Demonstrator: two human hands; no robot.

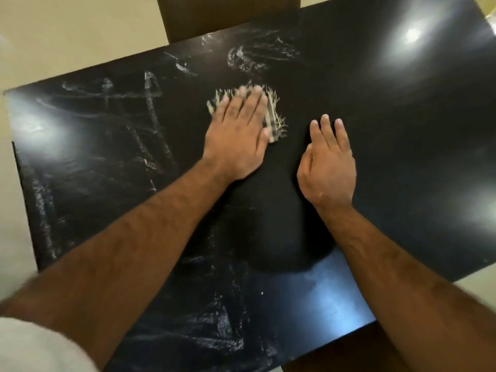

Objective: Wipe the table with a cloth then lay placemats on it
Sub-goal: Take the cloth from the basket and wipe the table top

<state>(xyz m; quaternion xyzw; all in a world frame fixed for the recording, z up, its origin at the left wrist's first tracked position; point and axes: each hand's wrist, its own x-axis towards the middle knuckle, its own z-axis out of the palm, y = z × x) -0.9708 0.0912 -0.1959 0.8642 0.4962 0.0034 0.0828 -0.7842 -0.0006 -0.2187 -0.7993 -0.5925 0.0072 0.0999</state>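
A glossy black table fills the view, streaked with white smears on its left half and near edge. My left hand lies flat, palm down, on a small beige cloth with a frayed fringe and dark stripes, near the table's middle. Only the cloth's fringe and right edge show past my fingers. My right hand rests flat on the bare tabletop just right of the cloth, fingers together, holding nothing. No placemats are in view.
A dark brown chair back stands against the table's far edge. Pale floor surrounds the table at left and right. Bright lamp reflections sit on the tabletop at upper right and left.
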